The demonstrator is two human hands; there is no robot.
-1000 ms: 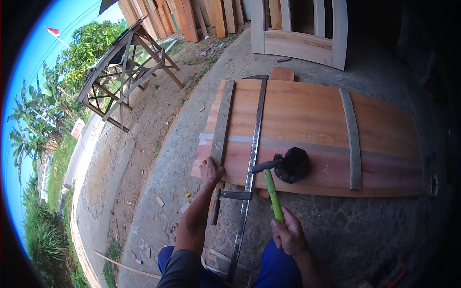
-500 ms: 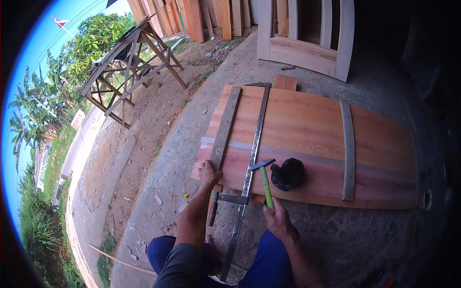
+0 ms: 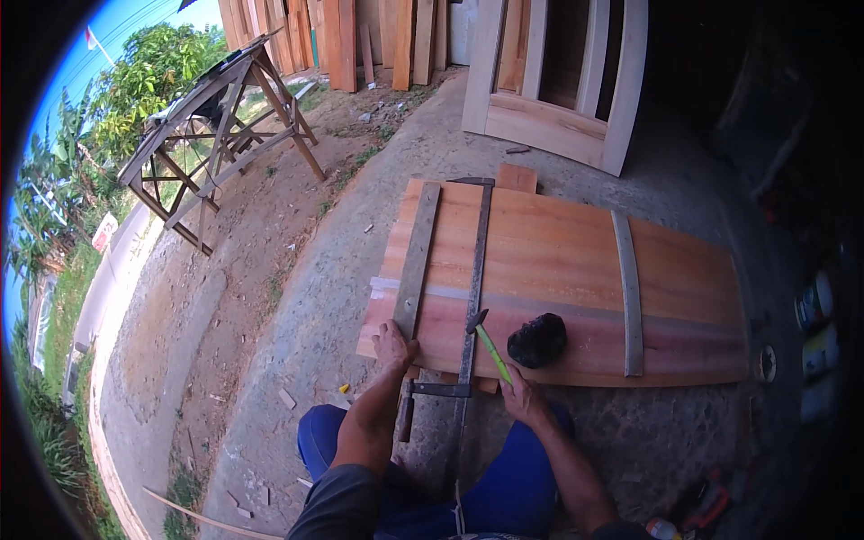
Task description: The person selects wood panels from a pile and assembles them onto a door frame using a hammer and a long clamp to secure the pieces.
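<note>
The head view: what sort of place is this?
Probably an open-air carpentry yard: a long bar clamp spans a wide wooden panel, the right hand holds a green-handled hammer, and timber planks stand upright beyond.

Hammer handle (image 3: 491, 351) is lime green, hammer head (image 3: 478, 319) dark grey. Wood panel (image 3: 558, 247) is streaky orange-brown, pinkish along near side. Battens (image 3: 418, 256) are grey, plastic bag (image 3: 537, 342) black, trousers (image 3: 513, 490) blue.

Grey concrete floor (image 3: 328, 270) beside sunlit dirt (image 3: 256, 216), wooden trestle (image 3: 285, 121).
</note>
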